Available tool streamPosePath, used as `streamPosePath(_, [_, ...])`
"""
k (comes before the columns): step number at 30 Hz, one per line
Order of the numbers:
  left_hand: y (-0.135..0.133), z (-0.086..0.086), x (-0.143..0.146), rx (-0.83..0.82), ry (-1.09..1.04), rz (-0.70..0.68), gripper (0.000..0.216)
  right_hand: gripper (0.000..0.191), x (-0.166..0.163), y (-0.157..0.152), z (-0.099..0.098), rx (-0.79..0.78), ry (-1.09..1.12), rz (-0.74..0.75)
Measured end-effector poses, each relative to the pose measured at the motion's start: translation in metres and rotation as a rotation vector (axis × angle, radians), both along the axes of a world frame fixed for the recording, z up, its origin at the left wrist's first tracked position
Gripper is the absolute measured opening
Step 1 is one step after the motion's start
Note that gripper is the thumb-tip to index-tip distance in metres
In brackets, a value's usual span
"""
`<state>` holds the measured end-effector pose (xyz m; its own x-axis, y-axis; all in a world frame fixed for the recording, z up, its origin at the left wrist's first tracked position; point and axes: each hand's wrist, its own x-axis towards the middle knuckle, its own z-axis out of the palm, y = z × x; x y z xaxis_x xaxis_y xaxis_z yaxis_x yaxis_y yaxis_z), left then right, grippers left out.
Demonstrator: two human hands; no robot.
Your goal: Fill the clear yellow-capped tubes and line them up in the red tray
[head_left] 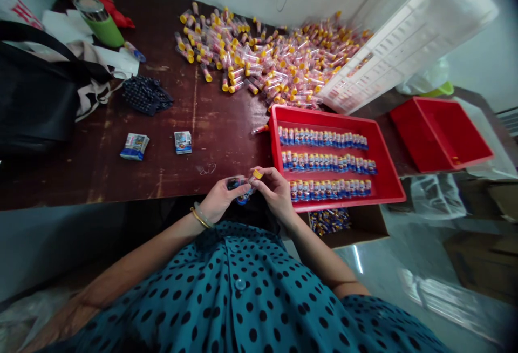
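Close to the table's front edge, my two hands meet over small items. My right hand [277,188] is closed, its fingertips pinching a small clear tube with a yellow cap [257,174]. My left hand [220,199] is closed on blue printed wrappers [244,198], partly hidden by the thumb and fingers. The tube's lower end is against the wrappers; whether it is inside one I cannot make out. Just to the right, a red tray [324,173] holds three rows of yellow-capped tubes in blue wrappers. Two stacks of printed wrappers, one left [135,146] and one nearer [183,142], lie on the table.
A big heap of yellow-capped tubes [259,61] covers the table's back, beside a tilted white crate [396,45]. An empty-looking red bin [441,131] stands far right. Below the tray is a cardboard box [360,229]. Left are a black bag [36,94] and green flask [101,24].
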<state>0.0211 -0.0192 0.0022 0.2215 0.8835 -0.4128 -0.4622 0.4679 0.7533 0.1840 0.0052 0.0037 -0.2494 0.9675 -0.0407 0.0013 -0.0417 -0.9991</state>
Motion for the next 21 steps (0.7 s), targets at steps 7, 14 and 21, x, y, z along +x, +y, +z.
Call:
streamPosePath(7, [-0.001,0.003,0.003,0.048,0.027,0.063,0.027,0.017,0.007,-0.009,0.010,0.132,-0.112,0.030])
streamPosePath(14, [-0.003,0.008,0.005,0.059,0.100,0.067,0.028,0.010,0.012,-0.007,0.012,0.211,-0.171,0.073])
streamPosePath(21, [-0.004,0.009,0.007,0.068,0.145,0.045,0.027,0.009,0.015,-0.004,0.011,0.241,-0.195,0.088])
